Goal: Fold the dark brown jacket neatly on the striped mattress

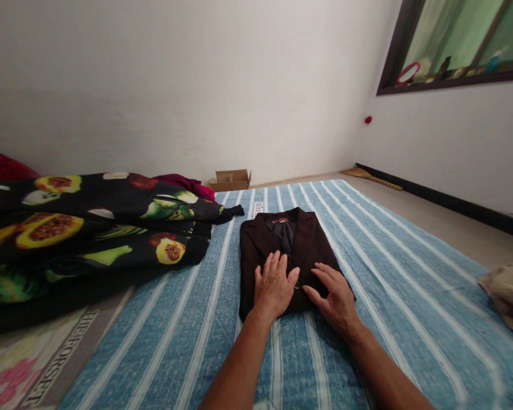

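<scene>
A folded dark brown jacket (308, 242) lies collar-up on a blue and white striped sheet (389, 285). My left hand (274, 283) rests flat on the jacket's lower half, fingers stretched out and together. My right hand (333, 293) lies beside it on the jacket's lower right part, fingers extended and pointing left toward a button between the two hands. Neither hand holds anything.
A black cloth with a fruit print (89, 228) is heaped at the left, with red fabric (183, 183) behind it. A small cardboard box (232, 179) stands by the far wall. A beige cloth (508, 293) lies at the right edge. A window (453, 45) is upper right.
</scene>
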A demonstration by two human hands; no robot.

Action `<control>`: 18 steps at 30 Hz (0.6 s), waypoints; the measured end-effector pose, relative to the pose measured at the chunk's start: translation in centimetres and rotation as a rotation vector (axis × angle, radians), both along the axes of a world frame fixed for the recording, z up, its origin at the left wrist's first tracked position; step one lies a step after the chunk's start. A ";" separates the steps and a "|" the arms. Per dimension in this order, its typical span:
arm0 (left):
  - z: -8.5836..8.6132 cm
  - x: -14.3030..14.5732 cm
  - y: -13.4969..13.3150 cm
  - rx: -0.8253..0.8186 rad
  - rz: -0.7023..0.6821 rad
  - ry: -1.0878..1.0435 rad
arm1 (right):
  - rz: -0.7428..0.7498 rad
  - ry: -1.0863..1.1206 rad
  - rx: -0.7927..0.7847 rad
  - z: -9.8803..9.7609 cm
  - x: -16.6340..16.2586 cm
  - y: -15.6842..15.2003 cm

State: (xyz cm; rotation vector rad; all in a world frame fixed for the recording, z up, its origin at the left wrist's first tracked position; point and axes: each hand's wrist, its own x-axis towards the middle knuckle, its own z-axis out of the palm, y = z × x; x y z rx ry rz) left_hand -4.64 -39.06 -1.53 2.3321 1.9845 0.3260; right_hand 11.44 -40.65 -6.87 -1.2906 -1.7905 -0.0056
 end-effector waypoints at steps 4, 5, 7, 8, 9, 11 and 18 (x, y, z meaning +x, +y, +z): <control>-0.1 0.0 0.0 0.012 0.003 -0.010 | -0.002 -0.013 -0.007 -0.1 0.0 0.0; -0.1 0.0 0.0 0.012 0.003 -0.010 | -0.002 -0.013 -0.006 -0.1 0.0 0.0; -0.1 0.0 0.0 0.010 0.004 -0.014 | -0.004 -0.013 0.000 -0.1 0.0 -0.1; -0.1 0.0 0.0 0.011 0.003 -0.016 | -0.006 -0.013 0.003 -0.1 0.0 -0.1; -0.1 0.0 0.0 0.011 0.001 -0.020 | -0.005 -0.014 0.005 -0.1 0.0 -0.1; 0.0 0.0 -0.1 0.009 -0.002 -0.027 | -0.006 -0.016 0.006 -0.1 0.0 -0.1; -0.1 -0.1 -0.1 0.012 -0.003 -0.030 | -0.006 -0.011 0.000 -0.1 -0.1 -0.1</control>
